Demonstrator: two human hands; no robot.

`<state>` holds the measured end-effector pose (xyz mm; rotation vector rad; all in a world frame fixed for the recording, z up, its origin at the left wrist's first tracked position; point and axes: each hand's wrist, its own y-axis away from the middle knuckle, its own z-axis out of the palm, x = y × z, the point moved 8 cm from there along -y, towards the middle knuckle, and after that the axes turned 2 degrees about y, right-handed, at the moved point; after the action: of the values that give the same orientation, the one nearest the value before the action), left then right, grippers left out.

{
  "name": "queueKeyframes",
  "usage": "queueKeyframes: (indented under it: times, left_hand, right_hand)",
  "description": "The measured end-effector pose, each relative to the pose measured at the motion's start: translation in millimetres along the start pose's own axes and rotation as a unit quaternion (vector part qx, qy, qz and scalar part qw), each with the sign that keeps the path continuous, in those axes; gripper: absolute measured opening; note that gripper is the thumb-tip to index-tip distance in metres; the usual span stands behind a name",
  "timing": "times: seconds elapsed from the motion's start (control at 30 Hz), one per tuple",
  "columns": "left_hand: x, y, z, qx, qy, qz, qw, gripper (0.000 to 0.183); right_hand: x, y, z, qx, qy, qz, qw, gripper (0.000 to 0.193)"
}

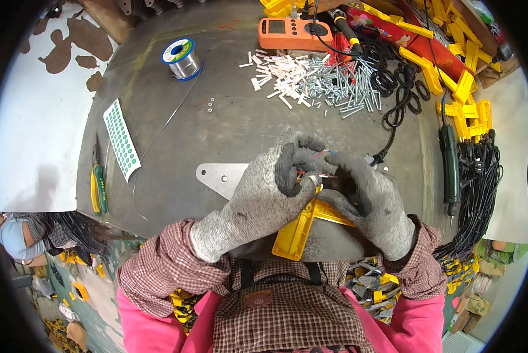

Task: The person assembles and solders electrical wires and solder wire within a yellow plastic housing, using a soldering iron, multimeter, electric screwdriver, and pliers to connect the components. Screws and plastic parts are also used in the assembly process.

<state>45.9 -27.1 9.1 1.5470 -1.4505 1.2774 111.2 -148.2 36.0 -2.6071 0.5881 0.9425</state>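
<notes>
Curling narrow, the gloved left hand's fingers pinch thin wires above a yellow part. The right hand's fingers bend in close from the other side; what they grip cannot be told. The yellow part sits beneath both hands at the near edge of the surface. A grey plate lies just beside the left hand, with screws farther off.
</notes>
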Motion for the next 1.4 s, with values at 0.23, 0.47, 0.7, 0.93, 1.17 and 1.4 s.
queueKeyframes:
  times: [0.23, 0.47, 0.7, 0.93, 1.17, 1.4]
  left_hand:
    - [-1.9, 4.1, -2.1, 0.019, 0.088, 0.009, 0.996, 0.034]
    - [50.0, 58.7, -36.9, -0.013, -0.439, 0.116, 0.891, 0.032]
    - [-22.2, 175.8, -186.9, -0.137, -0.604, -0.134, 0.773, 0.033]
    - [25.0, 87.7, -146.1, -0.037, -0.280, -0.029, 0.959, 0.022]
    - [30.9, 10.7, -53.2, 0.068, -0.046, 0.036, 0.996, 0.018]
    - [-17.1, -20.9, -23.5, 0.043, 0.030, -0.007, 0.999, 0.016]
  right_hand:
    - [-1.5, -3.7, 9.2, -0.009, 0.054, -0.045, 0.998, 0.027]
    - [34.5, 4.6, 23.1, -0.015, -0.242, 0.133, 0.961, 0.006]
    - [53.9, -44.1, -20.3, -0.015, -0.291, 0.195, 0.936, 0.014]
    - [113.0, -161.8, -78.1, 0.136, 0.175, -0.057, 0.973, 0.042]
    - [65.3, -111.7, -128.9, 0.369, -0.084, -0.076, 0.923, 0.023]
    - [132.1, -61.6, -69.5, 0.227, -0.493, 0.192, 0.818, 0.023]
